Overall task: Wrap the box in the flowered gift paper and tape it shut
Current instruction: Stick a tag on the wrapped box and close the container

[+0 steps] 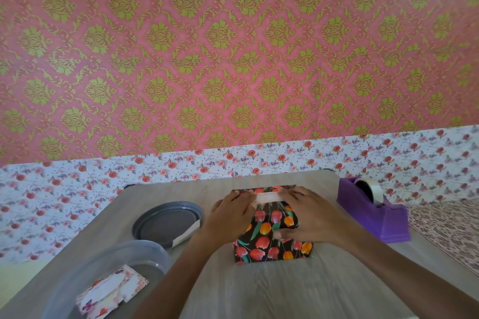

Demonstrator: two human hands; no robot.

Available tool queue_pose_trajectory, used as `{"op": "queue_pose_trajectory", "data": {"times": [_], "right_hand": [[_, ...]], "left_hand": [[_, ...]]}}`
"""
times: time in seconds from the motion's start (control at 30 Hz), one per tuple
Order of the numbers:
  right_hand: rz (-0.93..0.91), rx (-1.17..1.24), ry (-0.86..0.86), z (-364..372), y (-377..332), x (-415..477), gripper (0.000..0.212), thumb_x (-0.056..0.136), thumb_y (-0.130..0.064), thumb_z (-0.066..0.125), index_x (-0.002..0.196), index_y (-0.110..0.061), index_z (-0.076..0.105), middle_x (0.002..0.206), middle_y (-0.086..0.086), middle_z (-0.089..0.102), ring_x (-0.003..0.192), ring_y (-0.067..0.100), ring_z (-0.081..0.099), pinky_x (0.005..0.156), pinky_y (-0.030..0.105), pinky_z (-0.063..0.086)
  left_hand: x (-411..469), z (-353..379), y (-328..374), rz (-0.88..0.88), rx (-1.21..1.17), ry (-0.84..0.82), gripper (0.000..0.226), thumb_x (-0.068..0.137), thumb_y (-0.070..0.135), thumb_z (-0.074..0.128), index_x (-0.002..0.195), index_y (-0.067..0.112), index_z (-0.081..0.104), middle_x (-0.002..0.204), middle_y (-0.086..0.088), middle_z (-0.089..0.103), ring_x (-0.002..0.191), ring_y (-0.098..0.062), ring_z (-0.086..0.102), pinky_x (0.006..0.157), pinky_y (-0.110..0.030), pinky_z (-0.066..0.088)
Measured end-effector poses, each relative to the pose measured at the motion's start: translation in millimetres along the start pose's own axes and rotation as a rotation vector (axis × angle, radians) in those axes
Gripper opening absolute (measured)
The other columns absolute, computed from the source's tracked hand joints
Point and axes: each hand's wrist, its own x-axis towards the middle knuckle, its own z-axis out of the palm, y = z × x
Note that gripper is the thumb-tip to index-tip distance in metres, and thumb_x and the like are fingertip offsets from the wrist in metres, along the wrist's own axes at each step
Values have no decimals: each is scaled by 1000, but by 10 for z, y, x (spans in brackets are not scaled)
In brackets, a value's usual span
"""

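The cube-shaped box in black, tulip-printed gift paper [272, 246] sat at the middle of the pale wood-grain table [259, 290]; every face that showed was already covered, so the task looked close to done; a pale strip of tape [269, 197] lay along the top's 12 o'clock edge, and whether other seams needed taping could not be told; the left hand [233, 212] rested at the box's 10 o'clock and the right hand [308, 217] at 2 o'clock, fingers of both straight and flat, pressing the tape's ends, gripping nothing; the purple plastic tape dispenser [373, 210] stood at 3 o'clock; a round grey plate [166, 223] lay at 9 o'clock.
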Motion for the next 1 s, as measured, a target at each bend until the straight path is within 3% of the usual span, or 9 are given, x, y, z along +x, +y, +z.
{"op": "queue_pose_trajectory", "data": {"times": [0.1, 0.2, 0.3, 0.5, 0.7, 0.77, 0.83, 1.0], "right_hand": [[33, 44, -51, -8, 54, -55, 121, 66, -96, 35, 156, -21, 7, 164, -4, 9, 150, 17, 14, 120, 39, 23], [58, 27, -66, -28, 78, -108, 116, 70, -92, 35, 157, -23, 3, 165, -6, 3, 151, 16, 9, 120, 39, 20], [52, -48, -46, -31, 93, -129, 111, 73, -91, 26, 157, -22, 5, 165, -4, 6, 151, 15, 6, 122, 40, 14], [38, -176, 40, -73, 71, -155, 117, 63, -89, -1, 154, -18, 20, 161, 0, 24, 149, 22, 15, 121, 44, 18], [7, -44, 54, -108, -7, -180, 102, 69, -89, 10, 151, -33, 29, 161, -6, 23, 148, 16, 17, 118, 38, 23], [15, 9, 99, -108, -9, -169, 85, 80, -81, 36, 147, -29, 41, 157, -10, 31, 144, 12, 21, 115, 34, 28], [31, 77, 150, -107, -9, -148, 77, 78, -71, 58, 141, -26, 52, 150, -12, 40, 138, 9, 27, 110, 32, 35], [78, 161, 193, -88, 12, -94, 76, 66, -71, 71, 126, -26, 62, 131, -13, 48, 123, 9, 35, 100, 31, 43]], "left_hand": [[21, 3, -7, -27, -2, 2, 47, 107, 32, 20, 152, 24, 26, 159, 9, 26, 147, -15, 21, 119, -43, 21], [27, 48, 2, -52, -29, 32, 46, 106, 35, 19, 150, 27, 29, 157, 11, 30, 146, -13, 24, 119, -44, 21], [18, 61, -12, -65, -31, 126, 46, 105, 40, 18, 143, 33, 42, 149, 13, 43, 140, -10, 33, 118, -40, 23], [-30, -4, 31, -55, 115, 291, 48, 101, 54, 26, 124, 36, 64, 126, 13, 64, 125, -7, 45, 110, -31, 27], [-50, 16, 77, -108, 44, 345, 43, 97, 59, 36, 112, 37, 71, 116, 10, 65, 118, -8, 47, 103, -31, 31], [-64, 10, 93, -131, 46, 353, 43, 97, 60, 37, 110, 37, 71, 113, 11, 66, 118, -7, 46, 103, -31, 30], [-70, 14, 90, -142, 51, 359, 43, 96, 61, 37, 110, 38, 71, 111, 13, 67, 118, -7, 46, 104, -31, 29], [-81, 38, 99, -191, -56, 428, 39, 92, 63, 47, 106, 38, 72, 106, 19, 69, 108, -3, 50, 104, -33, 34]]}}
